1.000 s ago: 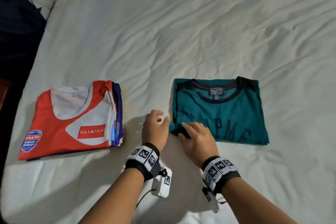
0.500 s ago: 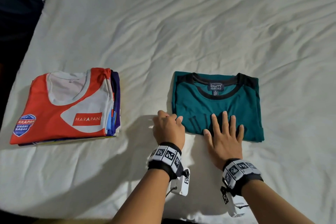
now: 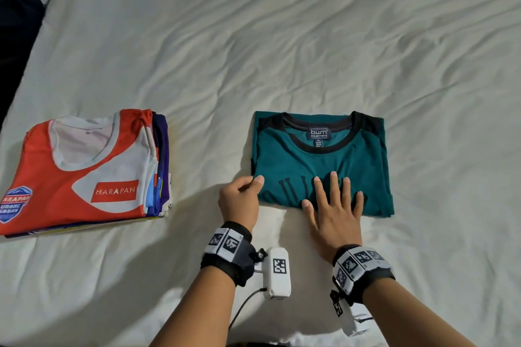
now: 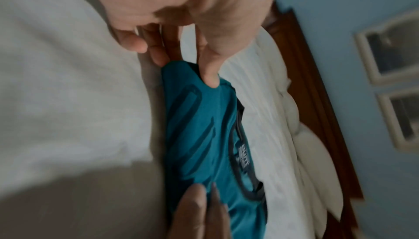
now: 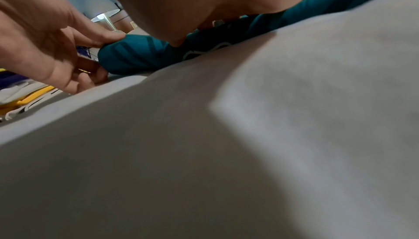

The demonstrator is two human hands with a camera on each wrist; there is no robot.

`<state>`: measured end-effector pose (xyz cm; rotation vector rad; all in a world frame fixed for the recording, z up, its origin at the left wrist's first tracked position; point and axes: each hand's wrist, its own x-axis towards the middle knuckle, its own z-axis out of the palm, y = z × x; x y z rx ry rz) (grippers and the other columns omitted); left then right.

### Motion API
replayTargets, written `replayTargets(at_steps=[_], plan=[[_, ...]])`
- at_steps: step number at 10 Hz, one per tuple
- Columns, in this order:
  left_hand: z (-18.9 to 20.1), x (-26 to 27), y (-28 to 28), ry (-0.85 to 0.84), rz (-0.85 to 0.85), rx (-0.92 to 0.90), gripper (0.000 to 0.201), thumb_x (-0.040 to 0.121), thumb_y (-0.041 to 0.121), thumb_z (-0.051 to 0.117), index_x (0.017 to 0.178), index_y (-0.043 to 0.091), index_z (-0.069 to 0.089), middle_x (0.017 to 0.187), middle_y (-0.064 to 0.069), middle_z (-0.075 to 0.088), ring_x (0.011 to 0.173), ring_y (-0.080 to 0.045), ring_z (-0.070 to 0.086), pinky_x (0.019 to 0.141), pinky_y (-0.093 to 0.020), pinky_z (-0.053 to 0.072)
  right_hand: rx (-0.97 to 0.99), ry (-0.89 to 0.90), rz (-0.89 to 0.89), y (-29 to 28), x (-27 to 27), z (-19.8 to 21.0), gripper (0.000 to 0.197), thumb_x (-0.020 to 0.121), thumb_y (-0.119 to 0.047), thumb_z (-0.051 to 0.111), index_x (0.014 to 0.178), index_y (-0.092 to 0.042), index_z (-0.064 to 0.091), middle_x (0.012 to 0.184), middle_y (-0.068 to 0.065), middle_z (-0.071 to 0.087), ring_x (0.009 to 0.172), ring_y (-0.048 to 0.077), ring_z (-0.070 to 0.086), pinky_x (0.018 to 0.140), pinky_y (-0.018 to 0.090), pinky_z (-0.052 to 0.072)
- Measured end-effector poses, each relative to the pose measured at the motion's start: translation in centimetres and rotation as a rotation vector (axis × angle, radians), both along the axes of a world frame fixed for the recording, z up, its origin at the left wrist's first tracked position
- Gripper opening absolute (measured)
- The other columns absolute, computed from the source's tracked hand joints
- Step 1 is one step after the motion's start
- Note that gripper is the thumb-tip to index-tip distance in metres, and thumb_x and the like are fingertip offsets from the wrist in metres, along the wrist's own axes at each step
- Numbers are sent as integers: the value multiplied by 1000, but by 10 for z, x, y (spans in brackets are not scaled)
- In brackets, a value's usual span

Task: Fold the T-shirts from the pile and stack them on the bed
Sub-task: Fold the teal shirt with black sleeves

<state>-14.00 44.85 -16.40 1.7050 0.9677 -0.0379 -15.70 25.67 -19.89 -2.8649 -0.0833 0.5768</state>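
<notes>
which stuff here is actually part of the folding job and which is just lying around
Part of the job:
- teal T-shirt, folded; left hand pinches its corner, right hand presses flat on it
- stack of folded shirts, red and white one on top
- bed

Just lying about:
- lamp
- framed pictures on the wall

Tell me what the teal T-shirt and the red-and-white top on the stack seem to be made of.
Teal T-shirt: likely matte cotton knit; dull surface, soft rounded fold edge, printed letters. Red-and-white top: probably smooth synthetic jersey; slight sheen, crisp printed logos. Neither can be confirmed by look.
</notes>
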Motion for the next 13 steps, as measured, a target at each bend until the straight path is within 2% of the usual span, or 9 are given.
replayTargets(at_steps=[1, 2, 4, 6, 8, 10, 11, 12, 13], plan=[[5, 3, 1, -68, 128, -160, 5, 83, 12, 83, 85, 15, 80, 77, 8, 75, 71, 5, 68, 68, -8, 48, 7, -3, -7, 1, 0, 1, 72, 99, -63, 5, 161, -30, 19, 170, 6, 3, 156, 32, -5, 122, 55, -9], [8, 3, -3, -143, 158, -205, 3, 85, 8, 81, 84, 7, 78, 74, 6, 71, 66, 8, 64, 62, -3, 45, 12, -5, -13, 2, 1, 1, 71, 99, -63, 5, 161, -31, 18, 170, 5, 4, 156, 32, -5, 123, 56, -7], [-1, -3, -3, -92, 90, -253, 9, 89, 14, 77, 82, 9, 73, 73, 6, 62, 69, -3, 58, 67, -11, 47, 9, -4, -2, 0, 0, -1, 71, 99, -63, 5, 161, -31, 18, 170, 6, 4, 156, 32, -5, 123, 56, -7], [-1, 4, 3, -50, -42, -98, 21, 89, 25, 77, 75, 12, 69, 67, 6, 56, 67, -11, 52, 69, -26, 47, -2, -14, -6, 3, -1, -2, 72, 99, -62, 6, 161, -28, 22, 170, 8, 7, 156, 34, -2, 123, 57, -6], [7, 2, 0, -179, -101, 14, 17, 88, 20, 78, 73, 20, 71, 66, 15, 66, 67, -1, 59, 67, -12, 47, -16, -21, -6, 4, 0, -3, 73, 99, -62, 5, 160, -27, 25, 169, 9, 9, 156, 35, 1, 122, 58, -3], [-8, -3, 8, -83, -49, -84, 18, 93, 13, 73, 75, 10, 67, 71, 4, 67, 68, -2, 61, 66, -13, 46, -28, -32, 1, 5, 0, -2, 71, 100, -61, 10, 160, -26, 27, 169, 10, 14, 156, 34, 5, 122, 57, -3], [-19, 0, 13, 13, -86, 52, 13, 92, 11, 70, 80, 11, 66, 78, 1, 70, 78, -17, 65, 74, -28, 52, -28, -28, 7, 5, 1, 0, 69, 100, -61, 12, 159, -28, 28, 168, 9, 16, 156, 34, 7, 122, 57, 0], [-16, 8, 6, 110, -165, 247, 11, 95, 12, 62, 94, 22, 67, 97, 0, 74, 95, -28, 67, 93, -43, 53, -32, -17, 17, 0, 6, 6, 66, 100, -61, 10, 157, -33, 29, 167, 7, 20, 155, 32, 13, 121, 56, 9], [-4, 23, -5, 152, -277, 460, 23, 100, 19, 47, 111, 22, 66, 112, -2, 71, 110, -31, 56, 100, -43, 38, -27, -51, 22, -7, 17, 14, 60, 102, -58, 14, 150, -34, 41, 159, 6, 36, 147, 29, 29, 114, 52, 23]])
